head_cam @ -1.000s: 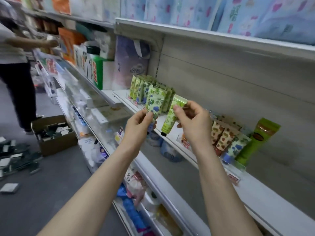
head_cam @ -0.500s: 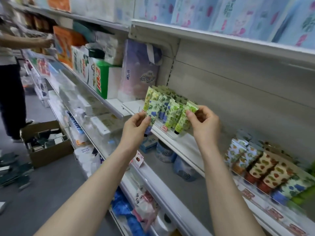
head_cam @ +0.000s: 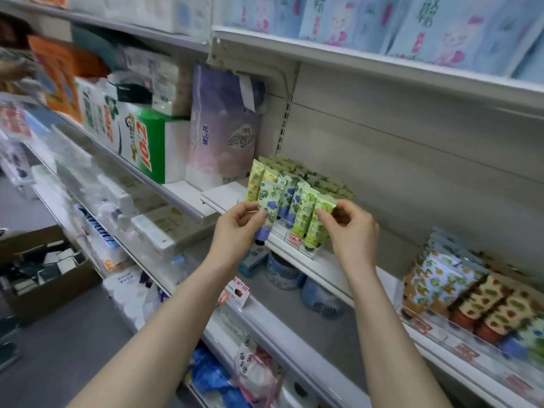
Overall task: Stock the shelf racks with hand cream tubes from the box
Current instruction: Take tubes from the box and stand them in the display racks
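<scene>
Two tubes in hand, both at the front of the rack.

Your left hand point(head_cam: 238, 228) pinches a blue-flowered tube point(head_cam: 269, 209) around its middle, cap down, hanging just in front of the shelf point(head_cam: 326, 270) edge and outside the clear rack point(head_cam: 313, 252). Your right hand point(head_cam: 350, 231) pinches the crimped top of a green tube point(head_cam: 319, 223), whose cap appears to sit low in the rack's front row. The bigger risk, as I judge it, is on your left: that tube hangs over open air, so a loose pinch would drop it to the lower shelves or the floor. On your right, pressing the green tube in at a slant could tip the upright tubes packed behind it or shove the light rack along the shelf. The cardboard box point(head_cam: 44, 278) sits on the floor well to your left, and neither hand is free to steady anything.
</scene>
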`<state>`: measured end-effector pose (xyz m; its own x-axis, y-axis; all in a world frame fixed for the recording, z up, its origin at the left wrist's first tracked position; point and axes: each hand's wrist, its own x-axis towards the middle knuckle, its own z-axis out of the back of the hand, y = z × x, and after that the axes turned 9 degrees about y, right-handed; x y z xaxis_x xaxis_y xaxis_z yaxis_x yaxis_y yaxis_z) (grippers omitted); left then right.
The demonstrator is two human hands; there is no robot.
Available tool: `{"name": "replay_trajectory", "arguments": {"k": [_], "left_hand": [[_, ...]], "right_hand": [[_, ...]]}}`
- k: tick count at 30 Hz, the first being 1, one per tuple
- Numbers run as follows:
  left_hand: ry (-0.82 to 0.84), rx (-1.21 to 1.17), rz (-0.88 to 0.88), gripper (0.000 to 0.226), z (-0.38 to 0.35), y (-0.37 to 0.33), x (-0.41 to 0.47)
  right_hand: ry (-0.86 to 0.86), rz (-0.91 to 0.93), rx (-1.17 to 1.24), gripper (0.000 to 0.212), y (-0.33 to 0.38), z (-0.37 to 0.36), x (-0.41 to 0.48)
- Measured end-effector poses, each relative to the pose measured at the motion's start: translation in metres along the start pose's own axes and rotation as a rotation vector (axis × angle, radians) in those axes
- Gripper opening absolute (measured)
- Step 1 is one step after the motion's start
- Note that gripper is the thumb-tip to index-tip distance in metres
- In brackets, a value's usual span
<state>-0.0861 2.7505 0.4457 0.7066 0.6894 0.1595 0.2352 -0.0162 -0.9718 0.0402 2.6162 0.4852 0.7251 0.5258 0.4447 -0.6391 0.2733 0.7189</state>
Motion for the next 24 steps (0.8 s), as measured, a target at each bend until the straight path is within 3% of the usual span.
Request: {"name": "replay_trajectory", "arguments": {"k": [4,11,18,24], "left_hand": [[0.032,0.001,-0.012,0.026,-0.004,0.000,0.006],[0.084,0.028,-0.023,0.016,-0.006,0.003,0.009],[0.138,0.118,-0.059,0.021,-0.009,0.002,0.016],[0.145,0.108,-0.076,0.020,-0.006,0.001,0.025]], "right_hand": [[-0.010,-0.012,-0.001,0.026,0.002,0.001,0.000],[-0.138,0.140,-0.152,0.015,0.022,0.007,0.007],[0.155,0.187,-0.400,0.022,0.061,-0.002,0.021],[0.159,0.124,-0.396,0.010,0.063,-0.006,0.036]]}}
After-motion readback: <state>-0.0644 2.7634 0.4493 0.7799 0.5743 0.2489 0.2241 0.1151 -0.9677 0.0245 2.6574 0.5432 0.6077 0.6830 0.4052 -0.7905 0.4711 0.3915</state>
